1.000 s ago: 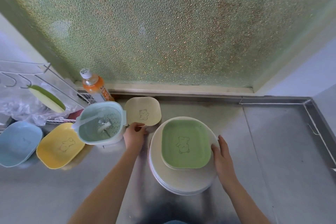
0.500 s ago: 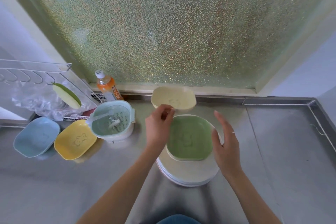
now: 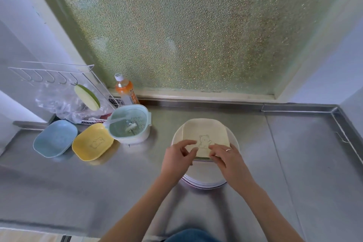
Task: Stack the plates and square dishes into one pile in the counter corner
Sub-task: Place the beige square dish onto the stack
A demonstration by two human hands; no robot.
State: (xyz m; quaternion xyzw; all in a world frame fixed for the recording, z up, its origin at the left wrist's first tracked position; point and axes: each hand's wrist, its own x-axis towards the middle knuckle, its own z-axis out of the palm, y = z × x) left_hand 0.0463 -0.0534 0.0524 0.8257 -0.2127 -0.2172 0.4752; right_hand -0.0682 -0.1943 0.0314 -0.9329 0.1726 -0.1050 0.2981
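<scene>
A cream square dish (image 3: pixel 204 129) with a bear drawing lies on top of a green square dish, of which only a thin near edge (image 3: pixel 202 157) shows. Both rest on a stack of white round plates (image 3: pixel 204 176) in the middle of the steel counter. My left hand (image 3: pixel 176 160) pinches the cream dish's near left corner. My right hand (image 3: pixel 228 160), with a ring, has its fingers on the near right edge. A yellow square dish (image 3: pixel 92 141) and a blue square dish (image 3: pixel 55 137) lie apart on the counter at the left.
A pale green strainer bowl (image 3: pixel 130 124) stands beside the yellow dish, an orange drink bottle (image 3: pixel 125 90) behind it. A white wire rack (image 3: pixel 59 76) with hooks and a plastic bag (image 3: pixel 57 100) fill the far left. The counter's raised rim forms a corner (image 3: pixel 334 110) at the right.
My left hand carried the cream dish from beside the strainer bowl over to the pile and set it on the green dish. My right hand came onto its near edge.
</scene>
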